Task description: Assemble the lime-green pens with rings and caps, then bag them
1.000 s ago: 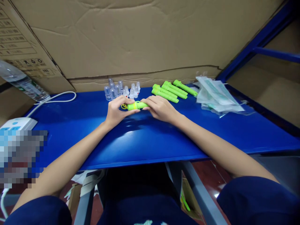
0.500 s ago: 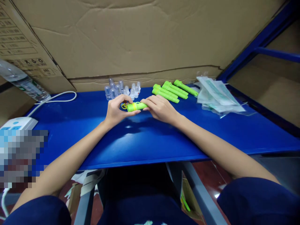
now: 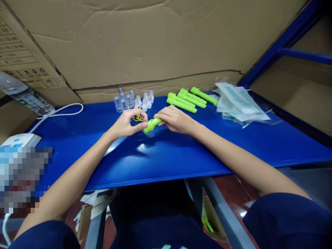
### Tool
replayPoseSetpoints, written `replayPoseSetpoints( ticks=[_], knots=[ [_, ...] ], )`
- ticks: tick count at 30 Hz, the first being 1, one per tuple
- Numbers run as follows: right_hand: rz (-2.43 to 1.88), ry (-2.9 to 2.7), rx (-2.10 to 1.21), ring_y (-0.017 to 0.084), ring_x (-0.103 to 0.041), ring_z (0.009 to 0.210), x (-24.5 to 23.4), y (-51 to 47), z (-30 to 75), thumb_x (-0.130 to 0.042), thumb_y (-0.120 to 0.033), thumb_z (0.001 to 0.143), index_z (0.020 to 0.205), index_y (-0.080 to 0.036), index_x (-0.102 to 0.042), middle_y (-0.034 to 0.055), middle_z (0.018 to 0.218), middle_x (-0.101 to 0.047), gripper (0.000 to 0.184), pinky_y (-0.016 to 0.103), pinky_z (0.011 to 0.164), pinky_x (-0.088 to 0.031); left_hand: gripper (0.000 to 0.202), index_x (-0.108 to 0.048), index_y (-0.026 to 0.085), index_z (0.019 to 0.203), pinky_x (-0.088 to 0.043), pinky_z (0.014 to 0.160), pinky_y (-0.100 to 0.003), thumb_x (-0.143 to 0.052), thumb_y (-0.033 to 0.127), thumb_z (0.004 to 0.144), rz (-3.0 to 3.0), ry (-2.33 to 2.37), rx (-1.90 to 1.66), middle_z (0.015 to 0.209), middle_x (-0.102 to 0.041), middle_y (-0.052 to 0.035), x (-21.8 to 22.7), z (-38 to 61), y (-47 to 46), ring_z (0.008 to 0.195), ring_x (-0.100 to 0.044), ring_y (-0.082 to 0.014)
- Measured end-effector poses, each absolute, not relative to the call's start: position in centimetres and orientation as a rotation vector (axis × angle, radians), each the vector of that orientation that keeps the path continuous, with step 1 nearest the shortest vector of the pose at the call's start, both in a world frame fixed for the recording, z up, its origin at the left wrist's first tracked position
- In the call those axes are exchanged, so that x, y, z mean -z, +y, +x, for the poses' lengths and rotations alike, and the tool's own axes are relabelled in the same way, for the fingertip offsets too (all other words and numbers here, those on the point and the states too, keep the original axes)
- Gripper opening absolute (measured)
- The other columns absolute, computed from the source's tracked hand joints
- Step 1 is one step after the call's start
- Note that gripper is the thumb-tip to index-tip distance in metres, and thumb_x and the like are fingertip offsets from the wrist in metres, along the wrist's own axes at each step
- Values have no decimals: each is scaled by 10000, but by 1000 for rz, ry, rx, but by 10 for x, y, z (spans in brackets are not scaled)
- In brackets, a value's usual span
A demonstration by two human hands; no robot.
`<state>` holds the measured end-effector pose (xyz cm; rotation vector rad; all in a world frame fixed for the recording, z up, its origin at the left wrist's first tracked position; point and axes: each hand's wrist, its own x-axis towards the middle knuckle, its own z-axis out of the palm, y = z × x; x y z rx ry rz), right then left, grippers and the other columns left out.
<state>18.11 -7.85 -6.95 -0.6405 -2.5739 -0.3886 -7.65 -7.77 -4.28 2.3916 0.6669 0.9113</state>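
Observation:
A bright green flashlight body (image 3: 155, 122) is held just above the table, its wider threaded end tilted down to the left. My right hand (image 3: 176, 119) wraps its fingers round the narrow end. At the wide end, thumb and forefinger of my left hand (image 3: 129, 122) pinch at a yellow ring (image 3: 150, 126) that sits around the body. Several loose yellow rings (image 3: 137, 118) lie just behind my left fingers. Beyond them stand clear domed caps (image 3: 123, 103) and smaller white-based domed pieces (image 3: 144, 104), some with a red dot.
Several more green flashlight bodies (image 3: 181, 103) lie at the back, right of centre. Plastic-wrapped packets (image 3: 241, 103) rest at the right. On the left are a water bottle (image 3: 28, 98), a white cable (image 3: 67, 112) and a power strip (image 3: 23, 140). Cardboard (image 3: 155, 45) walls the blue table's (image 3: 160, 162) back.
The flashlight body's wide end has tipped down toward me. My left fingers have shifted from around that end to a pinch at the yellow ring. The view has moved slightly.

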Motion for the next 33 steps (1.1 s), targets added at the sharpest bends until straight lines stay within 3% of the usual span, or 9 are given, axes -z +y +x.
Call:
replayPoseSetpoints(
  ticks=[3,17,33],
  knots=[
    [-619,-2580,303,248,-578,961,69,-75,185,-357,-293,1068,1221,-131,-620,155,1069,-688,344,366,812,-394,373,-673,163,854,-486,782,-276,-637,530,906,2374,655,-841,858,-713,-49,36,-79,-77,801,-629,-153],
    [-534,-2606,158,244,-590,998,67,-80,181,-351,-246,1051,1255,-143,-603,148,1091,-690,340,382,861,-411,461,-632,151,818,-450,562,-221,-690,606,856,2086,599,-615,734,-640,-34,25,-80,-81,619,-562,-105],
    [-683,-2525,230,242,-604,917,57,-78,187,-384,-390,1065,1197,-153,-669,131,1035,-706,393,358,821,-405,414,-619,160,826,-450,572,-228,-695,565,869,2068,624,-626,743,-643,-31,20,-87,-77,625,-569,-112]
  ],
)
